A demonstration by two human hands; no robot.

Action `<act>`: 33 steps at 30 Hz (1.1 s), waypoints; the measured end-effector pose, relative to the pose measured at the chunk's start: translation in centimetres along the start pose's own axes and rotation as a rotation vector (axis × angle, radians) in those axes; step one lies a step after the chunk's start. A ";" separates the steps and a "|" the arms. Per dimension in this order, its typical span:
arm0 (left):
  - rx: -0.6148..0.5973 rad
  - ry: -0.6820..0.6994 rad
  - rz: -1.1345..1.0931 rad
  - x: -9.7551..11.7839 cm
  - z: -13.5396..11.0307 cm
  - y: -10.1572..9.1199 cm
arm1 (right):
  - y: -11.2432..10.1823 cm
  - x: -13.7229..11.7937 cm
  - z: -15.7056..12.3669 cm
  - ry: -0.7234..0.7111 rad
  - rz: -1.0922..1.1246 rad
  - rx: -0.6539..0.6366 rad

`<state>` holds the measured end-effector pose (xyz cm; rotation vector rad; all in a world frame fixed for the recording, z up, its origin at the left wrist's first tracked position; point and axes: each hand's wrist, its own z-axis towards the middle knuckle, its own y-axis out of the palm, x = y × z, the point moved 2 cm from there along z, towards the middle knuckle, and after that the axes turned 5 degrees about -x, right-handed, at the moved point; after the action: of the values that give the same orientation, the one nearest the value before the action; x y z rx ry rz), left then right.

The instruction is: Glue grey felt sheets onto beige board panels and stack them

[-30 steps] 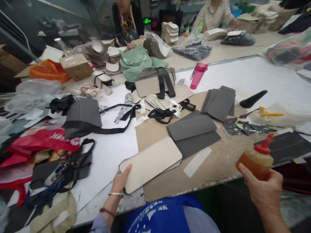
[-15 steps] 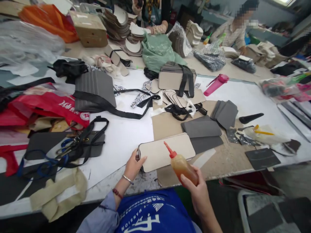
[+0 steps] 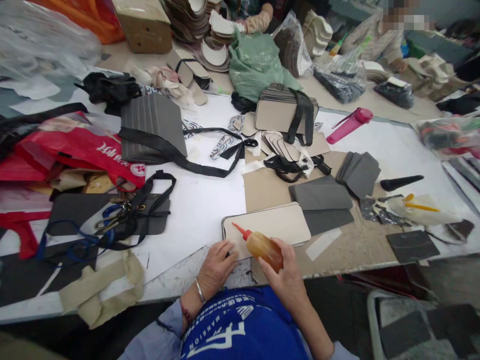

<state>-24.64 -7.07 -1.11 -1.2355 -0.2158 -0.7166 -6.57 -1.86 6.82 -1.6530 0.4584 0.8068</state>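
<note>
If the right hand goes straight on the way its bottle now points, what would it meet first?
Probably the beige panel, near its left end: the red nozzle of the bottle in the right hand points over it. The nozzle's height is unclear; it may pass above, toward the white sheet.

By the table's [image 3: 179,276] near edge, the bottle [image 3: 265,251] is amber, its nozzle [image 3: 241,230] red, the panel [image 3: 279,222] cream, the apron [image 3: 243,327] white-lettered blue

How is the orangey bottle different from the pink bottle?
The orangey bottle has a pointy red tip; the pink bottle has a pink lid. The right hand holds the orangey bottle, while the pink bottle rests on the table. Both are longer than they are wide.
</note>
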 end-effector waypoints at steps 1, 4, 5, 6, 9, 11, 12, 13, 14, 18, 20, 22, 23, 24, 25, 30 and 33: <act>0.009 0.001 0.000 -0.1 0.1 0.1 | 0.1 -0.2 0.2 -0.025 -0.027 -0.006; 0.012 -0.013 -0.007 -0.3 0.1 0.1 | 0.2 -0.6 0.6 -0.042 -0.077 -0.001; 0.010 -0.017 -0.014 -0.3 0.1 0.1 | 0.2 -0.6 0.7 -0.038 -0.092 0.007; 0.007 -0.019 -0.021 -0.3 0.1 0.1 | 0.2 -0.7 0.8 -0.033 -0.110 0.013; -0.003 -0.028 -0.034 -0.3 0.1 -0.1 | 0.1 -0.6 0.9 -0.023 -0.166 0.028; 0.000 -0.030 -0.033 -0.4 0.2 -0.2 | -0.1 -0.6 1.0 -0.016 -0.204 0.041; 0.002 -0.031 -0.031 -0.4 0.2 -0.2 | -0.2 -0.7 1.0 -0.011 -0.223 0.050; 0.002 -0.030 -0.031 -0.4 0.3 -0.2 | -0.4 -0.8 1.0 -0.006 -0.241 0.055; 0.002 -0.028 -0.032 -0.4 0.3 -0.3 | -0.5 -1.0 1.0 0.001 -0.258 0.057; 0.001 -0.019 -0.043 -0.5 0.3 -0.2 | -0.5 -1.8 1.2 -0.007 -0.299 0.031; 0.001 -0.014 -0.050 -0.6 0.2 -0.2 | -0.6 -1.9 1.2 -0.009 -0.320 0.018; -0.001 -0.008 -0.054 -0.6 0.2 -0.2 | -1.0 -1.7 1.2 0.013 -0.357 0.030; -0.001 -0.005 -0.056 -0.7 0.2 -0.1 | -1.3 -1.4 1.3 0.025 -0.378 0.045; -0.001 -0.003 -0.056 -0.7 0.2 -0.1 | -1.6 -1.1 1.3 0.036 -0.398 0.064; -0.004 -0.002 -0.057 -0.7 0.2 -0.2 | -2.0 -0.8 1.3 0.047 -0.414 0.084; -0.012 0.018 -0.044 -0.6 0.4 -0.3 | -4.1 1.4 1.4 0.098 -0.493 0.147; -0.018 0.026 -0.046 -0.5 0.5 -0.4 | -5.5 3.0 1.6 0.154 -0.571 0.195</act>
<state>-25.19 -6.49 -0.88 -1.2407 -0.2172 -0.7757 -1.15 1.39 8.32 -1.5550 0.1457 0.2062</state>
